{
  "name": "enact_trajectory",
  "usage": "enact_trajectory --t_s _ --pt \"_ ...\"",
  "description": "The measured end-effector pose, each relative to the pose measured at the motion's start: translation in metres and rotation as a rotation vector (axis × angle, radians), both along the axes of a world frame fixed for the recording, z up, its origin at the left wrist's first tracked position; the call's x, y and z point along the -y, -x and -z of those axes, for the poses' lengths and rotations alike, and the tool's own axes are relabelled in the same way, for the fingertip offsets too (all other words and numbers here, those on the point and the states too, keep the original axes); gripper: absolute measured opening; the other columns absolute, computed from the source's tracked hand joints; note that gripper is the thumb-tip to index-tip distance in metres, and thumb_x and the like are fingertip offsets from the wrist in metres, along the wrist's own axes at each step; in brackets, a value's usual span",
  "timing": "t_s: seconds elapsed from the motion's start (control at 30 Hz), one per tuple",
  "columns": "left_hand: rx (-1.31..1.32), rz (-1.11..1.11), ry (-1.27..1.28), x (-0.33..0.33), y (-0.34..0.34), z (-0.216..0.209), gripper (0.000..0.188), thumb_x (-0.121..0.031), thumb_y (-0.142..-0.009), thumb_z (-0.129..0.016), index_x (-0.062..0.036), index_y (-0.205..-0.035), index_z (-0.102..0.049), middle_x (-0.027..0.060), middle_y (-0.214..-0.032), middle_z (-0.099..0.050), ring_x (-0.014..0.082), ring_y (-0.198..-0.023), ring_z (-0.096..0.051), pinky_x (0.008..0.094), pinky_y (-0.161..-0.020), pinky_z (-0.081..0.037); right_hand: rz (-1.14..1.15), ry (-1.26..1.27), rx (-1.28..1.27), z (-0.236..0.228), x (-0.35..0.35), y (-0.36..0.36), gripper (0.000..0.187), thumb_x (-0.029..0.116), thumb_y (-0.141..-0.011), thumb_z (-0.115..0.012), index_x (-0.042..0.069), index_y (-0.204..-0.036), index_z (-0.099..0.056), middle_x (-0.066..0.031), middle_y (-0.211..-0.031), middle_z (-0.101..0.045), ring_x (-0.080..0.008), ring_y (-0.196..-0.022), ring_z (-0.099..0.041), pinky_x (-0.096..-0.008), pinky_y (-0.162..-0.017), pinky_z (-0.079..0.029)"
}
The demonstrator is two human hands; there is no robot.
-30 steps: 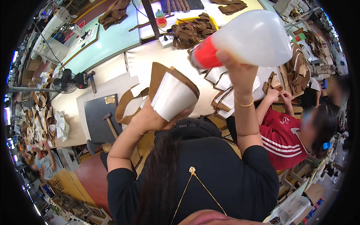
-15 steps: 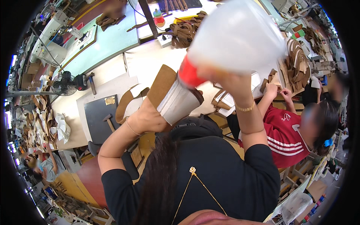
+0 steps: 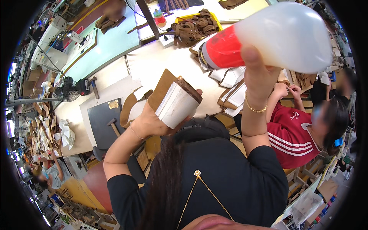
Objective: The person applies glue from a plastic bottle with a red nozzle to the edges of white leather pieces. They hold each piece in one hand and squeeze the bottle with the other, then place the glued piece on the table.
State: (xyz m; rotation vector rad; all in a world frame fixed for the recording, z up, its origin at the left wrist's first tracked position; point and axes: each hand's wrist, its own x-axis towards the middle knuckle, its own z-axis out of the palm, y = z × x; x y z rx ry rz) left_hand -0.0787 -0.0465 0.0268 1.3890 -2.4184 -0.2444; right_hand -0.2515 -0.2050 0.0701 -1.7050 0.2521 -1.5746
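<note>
My left hand [image 3: 150, 119] is closed round a bent brown leather piece [image 3: 173, 108] with a whitish backing. A dark brown edge shows along its upper right side, and a flat brown flap stands up behind it. Raised at the upper right, my right hand [image 3: 257, 73] grips a translucent white plastic bottle [image 3: 285, 36] with a red band. The bottle lies nearly sideways, its narrow end to the left, apart from the leather piece. Pale content shows faintly inside it.
Left of my hands lie a dark board [image 3: 104, 119], a hammer [image 3: 114, 126] and a curved leather strip [image 3: 130, 107]. A yellow tray [image 3: 219, 26] of brown strips stands beyond. Backed pieces [image 3: 234, 96] lie on the right, beside a co-worker in a red shirt [image 3: 289, 134].
My right hand has carried the bottle to the right, away from the leather piece; its narrow end was just above the piece before. My left hand has stayed nearly in place.
</note>
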Motion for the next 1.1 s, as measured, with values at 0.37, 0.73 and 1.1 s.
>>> enact_trajectory --t_s 0.37,0.73,1.1 --pt "-0.087 -0.031 -0.012 0.001 0.001 0.002 0.051 -0.019 -0.075 -0.058 -0.0125 -0.125 -0.049 0.0032 -0.133 -0.044 0.0276 -0.119 -0.044 0.0438 -0.097 -0.036 0.018 0.268 -0.463 0.004 -0.019 0.002 0.037 0.018 -0.071 -0.076 0.001 -0.101 -0.063 -0.0088 -0.103 -0.063 -0.0179 -0.093 -0.060 -0.0305 -0.082 -0.049" --pt "-0.313 -0.060 -0.043 0.000 0.005 -0.011 0.043 -0.026 -0.074 -0.062 -0.0104 -0.114 -0.056 0.0091 -0.131 -0.046 0.0303 -0.117 -0.045 0.0409 -0.098 -0.034 0.046 0.132 -0.273 0.004 -0.025 0.016 0.044 0.028 -0.071 -0.076 -0.004 -0.098 -0.062 -0.0131 -0.100 -0.062 -0.0218 -0.089 -0.060 -0.0362 -0.083 -0.049" --pt "-0.357 -0.098 -0.065 -0.011 0.001 0.005 0.036 -0.023 -0.070 -0.066 -0.0049 -0.101 -0.062 0.0098 -0.093 -0.063 0.0303 -0.091 -0.059 0.0430 -0.086 -0.042 -0.267 -0.190 0.025 -0.002 -0.026 0.006 0.031 0.014 -0.075 -0.072 -0.001 -0.101 -0.063 -0.0121 -0.100 -0.064 -0.0207 -0.088 -0.063 -0.0305 -0.078 -0.051"
